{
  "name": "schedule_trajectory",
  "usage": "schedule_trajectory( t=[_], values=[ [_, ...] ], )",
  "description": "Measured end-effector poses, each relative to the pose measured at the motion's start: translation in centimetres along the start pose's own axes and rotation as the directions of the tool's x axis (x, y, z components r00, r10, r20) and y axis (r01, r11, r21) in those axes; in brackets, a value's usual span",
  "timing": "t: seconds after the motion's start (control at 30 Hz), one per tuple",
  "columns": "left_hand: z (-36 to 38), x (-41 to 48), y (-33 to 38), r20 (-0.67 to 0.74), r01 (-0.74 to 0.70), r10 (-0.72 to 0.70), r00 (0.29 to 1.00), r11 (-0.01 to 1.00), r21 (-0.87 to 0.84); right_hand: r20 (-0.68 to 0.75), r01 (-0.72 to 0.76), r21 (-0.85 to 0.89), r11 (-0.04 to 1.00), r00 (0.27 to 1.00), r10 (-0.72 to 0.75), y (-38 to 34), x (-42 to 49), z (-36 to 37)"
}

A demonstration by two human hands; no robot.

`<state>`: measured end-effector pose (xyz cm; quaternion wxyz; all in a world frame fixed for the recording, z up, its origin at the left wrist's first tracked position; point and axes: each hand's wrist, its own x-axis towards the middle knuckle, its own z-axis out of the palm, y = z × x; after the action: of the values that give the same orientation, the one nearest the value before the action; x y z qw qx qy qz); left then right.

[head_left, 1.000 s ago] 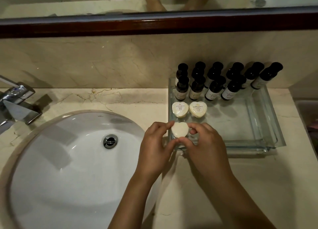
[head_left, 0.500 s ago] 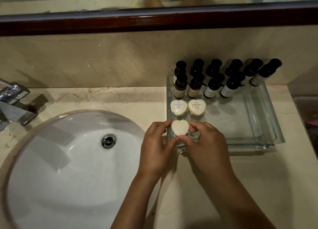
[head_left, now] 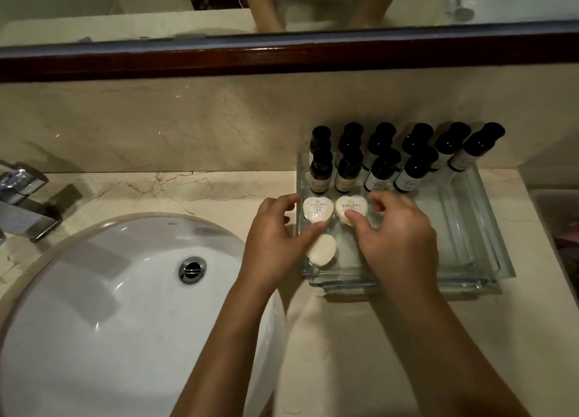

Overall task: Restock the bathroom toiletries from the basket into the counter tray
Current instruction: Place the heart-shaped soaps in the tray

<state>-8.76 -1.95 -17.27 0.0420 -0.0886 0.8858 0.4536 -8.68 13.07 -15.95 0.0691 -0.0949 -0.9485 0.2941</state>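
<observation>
A clear glass tray stands on the counter right of the sink. Several dark bottles fill its back in two rows. In front of them lie two labelled heart-shaped soaps. My left hand pinches the left heart soap between thumb and forefinger. My right hand has its thumb on the right heart soap, with curled fingers at that soap's far right edge. A third, plain soap lies loose in the tray's front left corner, between my hands.
A white round sink with a chrome drain fills the left, and a chrome tap stands at the far left. A marble backsplash and a mirror rise behind. A container is cut off at the right edge.
Both hands let go of the plain soap, which now lies in the tray's front left. They moved forward onto the two labelled heart soaps.
</observation>
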Motion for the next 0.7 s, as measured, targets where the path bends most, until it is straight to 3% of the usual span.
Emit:
schedule_trajectory(
  t=[0.43, 0.7],
  values=[
    [1.7, 0.1, 0.9, -0.112, 0.082, -0.077, 0.991, 0.996, 0.043, 0.114, -0.014, -0.013, 1.000, 0.993, 0.015, 0.2, 0.1, 0.5],
    [2.0, 0.2, 0.8, -0.147, 0.086, -0.080, 0.986, 0.996, 0.036, 0.106, 0.003, -0.016, 1.000, 0.994, -0.002, 0.4, 0.3, 0.6]
  ],
)
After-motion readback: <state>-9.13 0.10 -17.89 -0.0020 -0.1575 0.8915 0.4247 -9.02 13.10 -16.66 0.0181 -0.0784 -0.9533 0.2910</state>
